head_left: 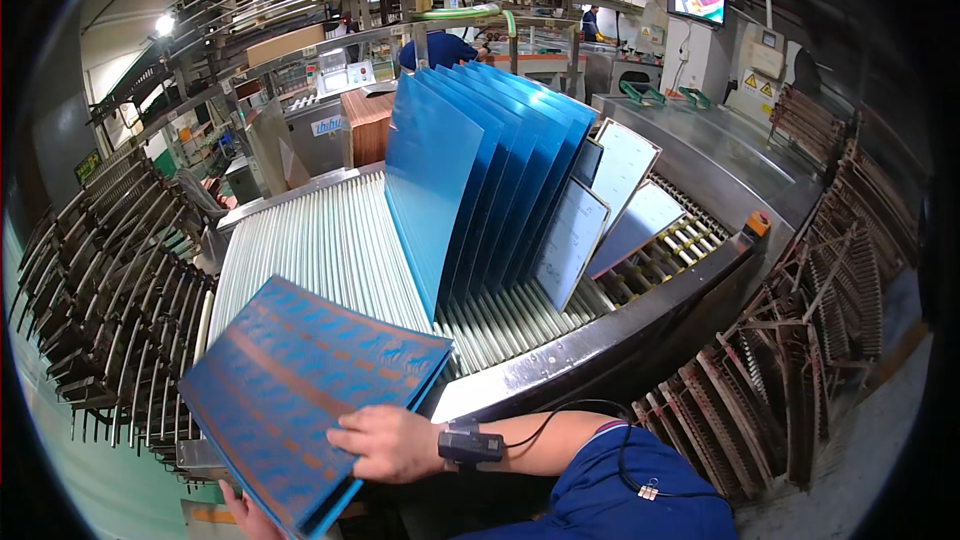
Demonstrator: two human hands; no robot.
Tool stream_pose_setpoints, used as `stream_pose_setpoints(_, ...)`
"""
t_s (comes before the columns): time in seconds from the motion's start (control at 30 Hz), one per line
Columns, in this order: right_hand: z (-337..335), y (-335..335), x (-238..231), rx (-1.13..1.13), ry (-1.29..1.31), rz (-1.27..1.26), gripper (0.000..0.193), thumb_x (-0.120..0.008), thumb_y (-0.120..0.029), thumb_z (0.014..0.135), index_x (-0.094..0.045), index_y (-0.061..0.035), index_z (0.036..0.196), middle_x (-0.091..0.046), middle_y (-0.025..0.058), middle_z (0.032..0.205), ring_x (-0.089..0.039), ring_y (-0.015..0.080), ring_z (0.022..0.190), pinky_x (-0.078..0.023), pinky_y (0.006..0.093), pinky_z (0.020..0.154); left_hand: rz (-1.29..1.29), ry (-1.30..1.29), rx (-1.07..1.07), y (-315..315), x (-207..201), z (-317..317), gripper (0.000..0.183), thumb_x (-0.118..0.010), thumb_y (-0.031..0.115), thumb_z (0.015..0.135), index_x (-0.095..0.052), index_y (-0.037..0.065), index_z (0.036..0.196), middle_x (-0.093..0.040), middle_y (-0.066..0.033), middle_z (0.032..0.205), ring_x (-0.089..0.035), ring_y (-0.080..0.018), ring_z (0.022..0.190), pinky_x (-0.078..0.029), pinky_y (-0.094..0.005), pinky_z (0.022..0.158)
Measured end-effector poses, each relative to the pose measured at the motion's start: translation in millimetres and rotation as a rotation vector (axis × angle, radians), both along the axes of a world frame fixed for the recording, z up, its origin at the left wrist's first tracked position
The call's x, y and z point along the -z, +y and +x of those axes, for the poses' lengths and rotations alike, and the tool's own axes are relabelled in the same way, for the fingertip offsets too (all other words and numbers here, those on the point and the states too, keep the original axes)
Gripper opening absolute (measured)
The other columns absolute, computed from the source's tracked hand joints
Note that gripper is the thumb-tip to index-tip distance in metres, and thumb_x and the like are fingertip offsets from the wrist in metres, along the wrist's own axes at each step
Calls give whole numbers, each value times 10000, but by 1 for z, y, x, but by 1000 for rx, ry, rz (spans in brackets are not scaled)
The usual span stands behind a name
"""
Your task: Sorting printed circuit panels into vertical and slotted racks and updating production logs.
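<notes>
A blue and copper-coloured patterned panel (310,380), which looks like a circuit board panel, is tilted at the lower left. A second blue edge shows beneath it, so at least two are together. My left hand (245,515) grips the panels at their lower left edge; most of it is hidden below them. Bent fingers of my right hand (390,442) press on the upper face near the right edge; its thumb is not clear. Beyond them, several plain blue panels (430,160) stand upright between the white bars of a slotted rack (310,240).
White-faced panels (572,245) lean right of the blue ones, beside a roller conveyor (690,245). An orange button box (758,224) sits on the metal rim. Dark metal racks (110,300) stand left, rusty ones (730,410) right. A co-worker (440,48) bends at the back.
</notes>
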State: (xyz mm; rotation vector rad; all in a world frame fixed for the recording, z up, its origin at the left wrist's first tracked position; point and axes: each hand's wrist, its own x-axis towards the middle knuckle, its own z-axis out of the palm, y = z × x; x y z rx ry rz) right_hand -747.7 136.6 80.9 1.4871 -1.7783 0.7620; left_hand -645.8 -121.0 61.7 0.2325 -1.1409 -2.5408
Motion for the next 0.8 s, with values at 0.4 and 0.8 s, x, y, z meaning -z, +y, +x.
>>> stream_pose_setpoints(0.4, 58, 37, 80, -416, -1923, -48, 355, -508, -384, 1022, -602, -44, 1059, -654, 48, 980, -622, 139, 742, -508, 263, 694, -24, -145, 194, 4, 26, 2, 485, -438, 276, 1012, -377, 4, 1409, -526, -151, 1361, -550, -298, 1189, -483, -464, 980)
stream_pose_setpoints(0.8, 38, -60, -35, -1114, -2142, -937, 464, -489, -275, 1033, -399, -27, 1414, -499, 137, 1407, -505, 298, 1276, -420, 482, 1088, -1804, 95, -691, -21, -48, 87, 384, -475, 196, 988, -561, -77, 1244, -600, -146, 1168, -566, -241, 1062, -462, -381, 924)
